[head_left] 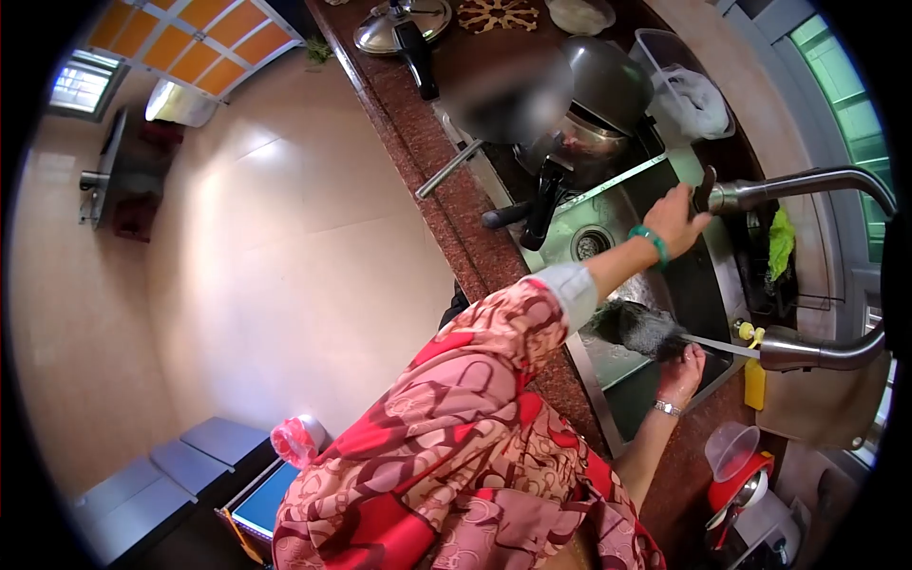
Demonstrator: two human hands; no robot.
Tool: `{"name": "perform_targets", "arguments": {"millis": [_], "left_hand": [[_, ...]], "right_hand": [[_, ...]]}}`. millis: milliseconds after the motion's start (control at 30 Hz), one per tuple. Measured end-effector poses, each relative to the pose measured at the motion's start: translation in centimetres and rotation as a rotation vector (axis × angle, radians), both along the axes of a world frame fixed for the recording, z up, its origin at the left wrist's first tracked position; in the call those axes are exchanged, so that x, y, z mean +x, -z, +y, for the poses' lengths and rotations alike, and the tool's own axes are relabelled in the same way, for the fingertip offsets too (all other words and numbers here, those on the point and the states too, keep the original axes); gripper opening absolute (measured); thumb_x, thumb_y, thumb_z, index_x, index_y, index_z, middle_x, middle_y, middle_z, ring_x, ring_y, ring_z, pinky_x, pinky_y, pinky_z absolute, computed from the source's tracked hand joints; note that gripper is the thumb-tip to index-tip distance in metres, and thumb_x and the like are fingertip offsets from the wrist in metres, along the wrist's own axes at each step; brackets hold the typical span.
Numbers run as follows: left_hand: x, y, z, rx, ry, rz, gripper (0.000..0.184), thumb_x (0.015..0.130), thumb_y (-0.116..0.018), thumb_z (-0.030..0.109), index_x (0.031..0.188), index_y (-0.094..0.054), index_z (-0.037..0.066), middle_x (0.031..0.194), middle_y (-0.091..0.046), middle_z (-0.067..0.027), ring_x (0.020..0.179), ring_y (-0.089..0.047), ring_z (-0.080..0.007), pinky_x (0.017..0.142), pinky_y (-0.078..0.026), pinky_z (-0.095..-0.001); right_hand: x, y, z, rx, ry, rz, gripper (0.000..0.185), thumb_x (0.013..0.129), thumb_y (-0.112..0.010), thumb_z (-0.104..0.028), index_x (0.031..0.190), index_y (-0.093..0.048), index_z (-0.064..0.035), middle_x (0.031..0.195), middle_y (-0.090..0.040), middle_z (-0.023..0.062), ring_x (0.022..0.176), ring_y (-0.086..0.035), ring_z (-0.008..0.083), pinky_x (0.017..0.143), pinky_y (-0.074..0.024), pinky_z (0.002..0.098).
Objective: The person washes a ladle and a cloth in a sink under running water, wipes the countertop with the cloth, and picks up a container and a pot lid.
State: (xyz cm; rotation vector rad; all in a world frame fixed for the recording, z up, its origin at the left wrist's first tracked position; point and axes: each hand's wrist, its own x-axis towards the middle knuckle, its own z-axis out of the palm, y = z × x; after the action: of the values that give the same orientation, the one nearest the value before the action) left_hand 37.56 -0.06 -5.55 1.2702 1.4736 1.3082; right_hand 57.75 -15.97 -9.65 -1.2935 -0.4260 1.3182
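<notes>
My left hand (673, 224), with a green bracelet at its wrist, reaches over the sink (617, 214) with its fingers closed on the dark faucet lever (704, 188). Below it, my right hand (682, 374), wearing a metal watch, grips the end of a dark grey-green, wet-looking item (638, 329); its exact kind is unclear. A stream of water (722, 346) runs from the faucet spout (807, 350) onto that item. Part of the item lies behind my left sleeve.
Pots (608, 85) with black handles crowd the counter beyond the sink. A clear plastic container (679, 76) stands behind them. Green leaf (781, 243) and a yellow bottle (754, 380) are near the faucet. A red item (727, 494) sits at lower right.
</notes>
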Motion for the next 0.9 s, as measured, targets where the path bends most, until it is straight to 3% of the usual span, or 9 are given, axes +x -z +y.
{"name": "perform_targets", "arguments": {"millis": [167, 267, 367, 467, 500, 633, 700, 800, 900], "left_hand": [[1.7, 5.9, -7.5, -0.136, 0.313, 0.161, 0.029, 0.071, -0.059, 0.018, 0.096, -0.054, 0.005, 0.094, -0.053, -0.0192, 0.087, -0.053, -0.0360, 0.078, -0.044, -0.0403], [2.7, 5.9, -9.8, -0.105, 0.426, 0.142, 0.034, 0.068, -0.056, 0.009, 0.101, -0.055, 0.008, 0.097, -0.053, -0.0162, 0.091, -0.053, -0.0352, 0.081, -0.044, -0.0405], [3.9, 5.3, -10.4, 0.245, 0.571, 0.181, 0.033, 0.065, -0.052, 0.005, 0.098, -0.057, 0.011, 0.099, -0.056, -0.0112, 0.100, -0.049, -0.0311, 0.085, -0.040, -0.0433], [2.9, 2.7, -10.1, 0.044, 0.839, 0.275, 0.024, 0.066, -0.051, 0.007, 0.089, -0.057, 0.009, 0.092, -0.058, -0.0107, 0.096, -0.052, -0.0301, 0.080, -0.040, -0.0447], [2.3, 2.2, -10.2, 0.035, 0.845, 0.281, 0.014, 0.068, -0.050, 0.010, 0.081, -0.055, 0.006, 0.080, -0.059, -0.0127, 0.085, -0.056, -0.0324, 0.072, -0.042, -0.0437], [3.3, 2.6, -11.0, 0.067, 0.719, 0.145, 0.013, 0.072, -0.049, 0.010, 0.084, -0.051, 0.005, 0.073, -0.057, -0.0200, 0.073, -0.056, -0.0388, 0.064, -0.043, -0.0439], [3.6, 1.7, -11.3, 0.021, 0.698, 0.075, 0.014, 0.073, -0.050, 0.010, 0.085, -0.050, 0.005, 0.073, -0.058, -0.0205, 0.074, -0.056, -0.0388, 0.064, -0.043, -0.0443], [4.4, 1.0, -11.1, -0.021, 0.709, -0.013, 0.014, 0.073, -0.052, 0.012, 0.084, -0.051, 0.003, 0.073, -0.058, -0.0206, 0.075, -0.056, -0.0384, 0.063, -0.043, -0.0449], [4.8, 0.5, -10.8, 0.019, 0.678, -0.018, 0.010, 0.071, -0.053, 0.012, 0.076, -0.055, 0.003, 0.069, -0.057, -0.0198, 0.072, -0.057, -0.0367, 0.062, -0.044, -0.0430]], "right_hand": [[0.3, 0.9, -0.2, -0.019, 0.018, -0.049, 0.011, 0.079, -0.051, -0.001, 0.089, -0.051, -0.0060, 0.085, -0.054, 0.0048, 0.079, -0.051, 0.0166, 0.070, -0.0422, 0.0294], [-0.3, 0.4, -0.1, 0.061, 0.012, -0.109, 0.010, 0.078, -0.052, -0.001, 0.088, -0.051, -0.0028, 0.083, -0.052, 0.0032, 0.078, -0.048, 0.0137, 0.071, -0.0390, 0.0254], [-1.6, -1.5, 0.0, 0.140, -0.164, -0.270, 0.009, 0.076, -0.055, 0.000, 0.084, -0.052, -0.0022, 0.081, -0.049, 0.0003, 0.074, -0.044, 0.0100, 0.070, -0.0348, 0.0214], [-1.2, -2.1, 0.0, 0.195, -0.232, -0.291, 0.009, 0.076, -0.055, 0.002, 0.084, -0.052, -0.0018, 0.080, -0.049, 0.0000, 0.075, -0.045, 0.0097, 0.071, -0.0352, 0.0213], [-1.4, -2.6, -0.1, 0.182, -0.183, -0.275, 0.009, 0.077, -0.054, 0.002, 0.084, -0.052, -0.0021, 0.081, -0.049, 0.0000, 0.076, -0.045, 0.0091, 0.070, -0.0359, 0.0210], [-0.3, -1.9, -0.3, 0.155, -0.211, -0.228, 0.010, 0.080, -0.053, -0.001, 0.089, -0.053, -0.0026, 0.085, -0.050, 0.0001, 0.079, -0.047, 0.0093, 0.073, -0.0374, 0.0201], [-0.7, -2.1, -0.6, 0.123, -0.295, -0.455, 0.014, 0.081, -0.056, -0.005, 0.094, -0.052, -0.0031, 0.086, -0.051, -0.0007, 0.079, -0.048, 0.0084, 0.073, -0.0385, 0.0197], [-1.0, -0.7, -1.3, 0.141, -0.386, -0.434, 0.031, 0.078, -0.062, -0.004, 0.106, -0.050, -0.0041, 0.101, -0.052, -0.0013, 0.085, -0.049, 0.0086, 0.072, -0.0412, 0.0214], [2.7, 4.7, -1.9, 0.031, -0.525, -0.520, 0.032, 0.074, -0.064, -0.004, 0.105, -0.055, -0.0021, 0.095, -0.057, -0.0009, 0.082, -0.053, 0.0091, 0.071, -0.0431, 0.0224]]}}
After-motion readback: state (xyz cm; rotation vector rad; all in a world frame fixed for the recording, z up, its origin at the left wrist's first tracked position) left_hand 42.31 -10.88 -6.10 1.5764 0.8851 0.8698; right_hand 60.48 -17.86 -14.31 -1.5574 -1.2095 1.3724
